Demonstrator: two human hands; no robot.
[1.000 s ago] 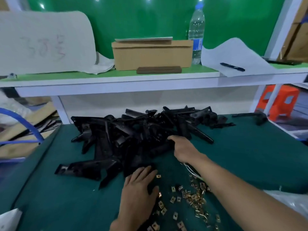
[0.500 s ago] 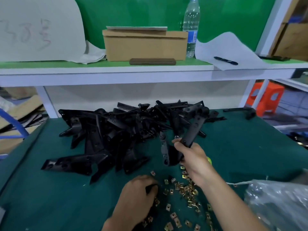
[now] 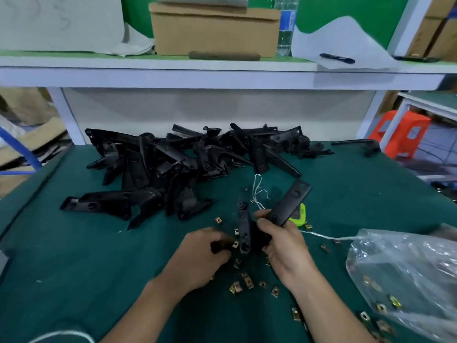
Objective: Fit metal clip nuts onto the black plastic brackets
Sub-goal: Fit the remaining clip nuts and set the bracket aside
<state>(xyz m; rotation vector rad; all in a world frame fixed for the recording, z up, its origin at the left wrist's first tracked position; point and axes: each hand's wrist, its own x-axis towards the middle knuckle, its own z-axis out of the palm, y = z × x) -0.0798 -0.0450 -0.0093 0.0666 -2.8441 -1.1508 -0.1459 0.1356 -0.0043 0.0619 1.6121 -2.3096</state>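
Black brackets (image 3: pixel 148 157) lie heaped (brass clip nuts (image 3: pixel 235 287) scattered nearer).

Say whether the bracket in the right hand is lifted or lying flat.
Lifted: the right hand grips the bracket, its arm angled up off the mat.

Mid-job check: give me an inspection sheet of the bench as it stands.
Surface: green mat, no damage seen.
Job's things: black bracket pile at back; clip nuts scattered near front.
Clutter: plastic bag with nuts, right; yellow-green object, partly hidden.
Hands: right hand grips a black bracket; left hand curls its fingers round a small black part, clip nut at fingertips.
Cables: white string from bag toward right hand.
Surroundings: shelf with cardboard box, water bottle, pen; orange stool right.
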